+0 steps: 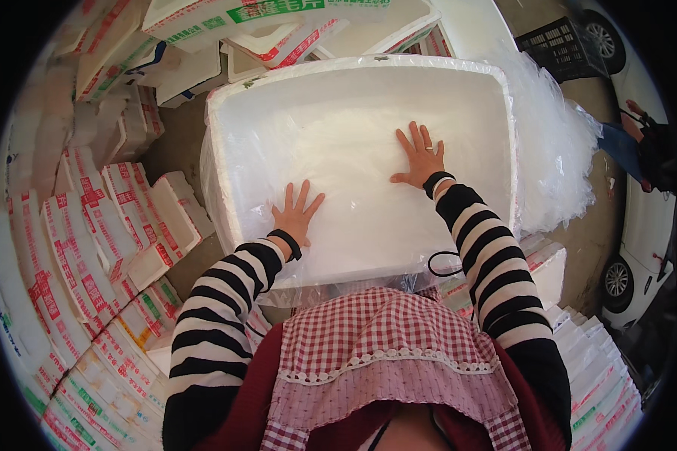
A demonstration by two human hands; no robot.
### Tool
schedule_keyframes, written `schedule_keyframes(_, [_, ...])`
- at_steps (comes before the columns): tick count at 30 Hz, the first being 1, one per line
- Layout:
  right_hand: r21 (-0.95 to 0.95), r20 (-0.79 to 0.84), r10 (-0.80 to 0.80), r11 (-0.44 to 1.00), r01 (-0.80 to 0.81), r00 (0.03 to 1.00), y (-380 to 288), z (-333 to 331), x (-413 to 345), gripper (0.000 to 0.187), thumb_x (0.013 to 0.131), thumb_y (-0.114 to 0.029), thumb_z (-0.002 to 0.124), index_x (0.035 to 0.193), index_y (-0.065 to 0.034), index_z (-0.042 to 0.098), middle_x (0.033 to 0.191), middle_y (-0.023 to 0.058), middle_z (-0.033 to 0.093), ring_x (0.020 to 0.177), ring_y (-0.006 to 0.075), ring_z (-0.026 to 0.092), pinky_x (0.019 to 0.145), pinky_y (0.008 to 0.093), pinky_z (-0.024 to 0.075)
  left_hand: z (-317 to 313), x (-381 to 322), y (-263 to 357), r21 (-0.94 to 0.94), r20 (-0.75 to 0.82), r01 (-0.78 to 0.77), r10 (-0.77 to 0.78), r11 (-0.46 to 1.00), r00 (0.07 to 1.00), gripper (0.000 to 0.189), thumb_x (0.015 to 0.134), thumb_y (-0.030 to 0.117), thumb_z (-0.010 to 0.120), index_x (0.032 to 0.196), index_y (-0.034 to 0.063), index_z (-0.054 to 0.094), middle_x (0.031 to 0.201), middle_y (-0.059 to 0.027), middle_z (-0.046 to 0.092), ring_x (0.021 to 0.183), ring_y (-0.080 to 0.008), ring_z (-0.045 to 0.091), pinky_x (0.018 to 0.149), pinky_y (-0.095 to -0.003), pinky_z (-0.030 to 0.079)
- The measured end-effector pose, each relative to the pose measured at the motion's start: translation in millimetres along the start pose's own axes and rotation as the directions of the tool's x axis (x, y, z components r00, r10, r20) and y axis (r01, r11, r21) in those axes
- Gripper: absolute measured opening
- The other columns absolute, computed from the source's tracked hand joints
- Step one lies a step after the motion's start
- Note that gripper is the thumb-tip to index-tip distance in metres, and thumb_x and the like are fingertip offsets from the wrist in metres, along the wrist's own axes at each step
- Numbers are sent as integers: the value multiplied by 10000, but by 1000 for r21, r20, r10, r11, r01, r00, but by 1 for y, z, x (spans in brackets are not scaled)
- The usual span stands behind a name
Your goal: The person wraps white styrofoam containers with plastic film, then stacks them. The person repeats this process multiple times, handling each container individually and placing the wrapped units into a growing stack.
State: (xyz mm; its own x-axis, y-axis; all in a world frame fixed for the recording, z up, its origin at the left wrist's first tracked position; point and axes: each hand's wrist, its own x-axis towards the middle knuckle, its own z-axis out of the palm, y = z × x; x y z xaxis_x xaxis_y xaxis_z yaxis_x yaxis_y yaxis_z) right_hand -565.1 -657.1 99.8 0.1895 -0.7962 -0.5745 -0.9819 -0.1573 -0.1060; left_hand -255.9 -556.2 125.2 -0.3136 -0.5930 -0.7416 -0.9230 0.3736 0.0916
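Observation:
A large white foam box (366, 62) stands open-topped before me, with a clear plastic bag (338, 129) lining its inside and draping over the rim. Both palms face down on the film over the box floor. My left hand (294, 220), fingers spread, presses near the left side of the box. Farther in and to the right, my right hand (420, 155) lies flat with its fingers apart and a ring on one finger. Neither hand grips anything.
Stacked foam boxes (84, 242) bearing red and green print crowd the left. More lie beyond the box, and foam pieces (592, 361) stack at lower right. Loose clear plastic bags (558, 152) bunch at right, near a black crate (561, 51), a person (649, 146) and a white car (643, 237).

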Motion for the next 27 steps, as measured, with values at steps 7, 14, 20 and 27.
schedule_keyframes(7, [-86,141,-250,961,264,958,21,14,-81,1120,676,-475,781,1503,-218,72,1562,147,37,1426,371,111,1030,664,244,1,4,8,43,-43,60,-58,997,997,1252,540,317,880,1486,356,60,1564,-76,-85,1407,-439,37,911,-728,374])
schedule_keyframes(14, [-133,210,132,985,-106,969,102,51,-97,1204,597,-273,856,1498,-147,67,1524,258,80,1371,384,271,1072,476,323,8,7,-1,53,-71,159,-155,986,985,1265,573,333,880,1486,360,5,1560,-68,-120,1407,-438,41,910,-612,458])
schedule_keyframes(20, [104,90,-72,993,62,993,86,11,-114,737,791,-266,685,1412,-108,321,1314,233,459,1184,374,486,964,442,421,-27,-12,-16,-292,-191,-28,-30,956,981,995,698,288,808,1477,252,190,1542,-145,104,1377,-403,225,988,-512,427])
schedule_keyframes(27, [819,-336,360,568,82,870,171,-114,-85,489,917,-276,593,1325,-53,441,1064,127,649,959,199,614,813,318,491,-128,-40,-147,-734,-668,-366,-515,571,537,601,880,259,640,1405,121,385,1398,-127,385,1200,-266,462,940,-395,441])
